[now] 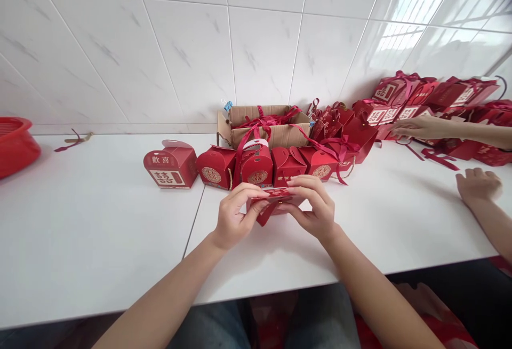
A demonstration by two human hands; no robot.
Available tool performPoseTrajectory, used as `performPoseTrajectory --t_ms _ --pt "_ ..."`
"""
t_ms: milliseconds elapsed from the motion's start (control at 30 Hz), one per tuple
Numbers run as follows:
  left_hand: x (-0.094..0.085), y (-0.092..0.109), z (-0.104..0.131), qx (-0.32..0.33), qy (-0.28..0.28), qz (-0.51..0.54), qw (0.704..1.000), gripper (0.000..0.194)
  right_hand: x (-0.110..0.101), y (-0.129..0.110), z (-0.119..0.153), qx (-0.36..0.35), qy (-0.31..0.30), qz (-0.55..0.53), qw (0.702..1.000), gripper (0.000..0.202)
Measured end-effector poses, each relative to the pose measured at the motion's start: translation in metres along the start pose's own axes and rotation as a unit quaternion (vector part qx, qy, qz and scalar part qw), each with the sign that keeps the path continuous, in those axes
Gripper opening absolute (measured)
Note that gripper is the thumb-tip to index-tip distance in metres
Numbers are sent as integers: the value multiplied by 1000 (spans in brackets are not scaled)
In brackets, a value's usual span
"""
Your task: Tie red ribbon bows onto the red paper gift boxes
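Near the middle of the white table, a red paper box point(275, 194) is held between my two hands, with a dark red ribbon point(269, 213) hanging at its near side. My left hand point(239, 214) pinches the box's left side, thumb in front and fingers over the top. On the right side, my right hand point(314, 207) grips it the same way, fingers along the top edge and thumb below. Just behind stands a row of red boxes, among them one with a round gold pattern point(256, 170). The lower part of the held box is partly hidden.
Behind the row, a cardboard box point(280, 136) holds red ribbons. A red box point(172, 166) stands left, and a red basin point(16, 146) sits far left. Piled red boxes point(384, 111) lie at right, where another person's hands point(414, 126) reach in.
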State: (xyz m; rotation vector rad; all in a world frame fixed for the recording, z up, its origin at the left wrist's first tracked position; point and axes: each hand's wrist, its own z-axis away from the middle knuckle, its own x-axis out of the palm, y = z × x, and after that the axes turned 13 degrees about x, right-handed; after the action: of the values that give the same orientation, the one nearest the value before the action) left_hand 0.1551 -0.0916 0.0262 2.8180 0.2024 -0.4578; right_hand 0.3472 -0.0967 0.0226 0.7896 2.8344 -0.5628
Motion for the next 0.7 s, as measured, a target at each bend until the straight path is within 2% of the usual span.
performPoseTrajectory --t_ms 233,300,500,600,700 --pt "2 0 1 7 18 -36 999 11 0 -6 4 -19 42 105 993 19" --pt "2 0 1 -2 22 -48 999 11 -1 -6 6 -27 37 117 992 19" --pt "2 -2 2 -17 26 -62 998 9 -2 2 7 -28 -52 62 996 19" --pt "2 -4 3 -30 25 -66 997 8 -4 4 6 -19 -55 33 998 20" --pt "1 -6 3 -52 30 -50 997 7 -7 4 2 3 -33 22 999 20"
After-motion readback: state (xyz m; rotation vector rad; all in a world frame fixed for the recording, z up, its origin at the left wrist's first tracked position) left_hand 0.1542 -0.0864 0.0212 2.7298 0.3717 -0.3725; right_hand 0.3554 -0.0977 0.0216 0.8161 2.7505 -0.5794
